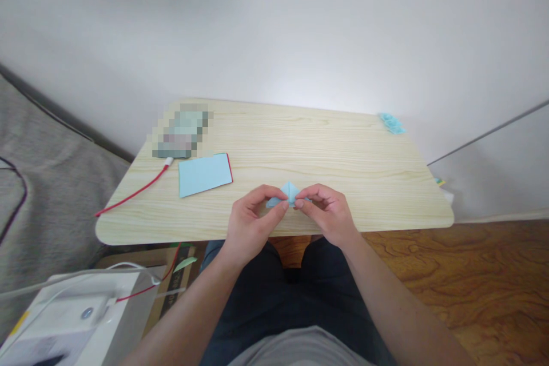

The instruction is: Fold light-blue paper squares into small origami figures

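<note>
A small piece of folded light-blue paper (290, 190) is pinched between my two hands near the table's front edge. It has a pointed top and a line down its middle. My left hand (256, 216) grips its left side between thumb and fingers. On its right side, my right hand (329, 210) pinches it the same way. The fingertips cover part of the paper's lower corners. To the left lies a stack of light-blue paper sheets (205, 175) with a red edge showing on its right, apart from both hands.
A blurred-out phone (182, 131) lies at the table's back left, with a red cable (139, 190) running off the left edge. Small folded blue paper pieces (392, 123) sit at the back right corner. A white box (81, 309) stands below left. Behind the wooden table (300, 131) is a white wall.
</note>
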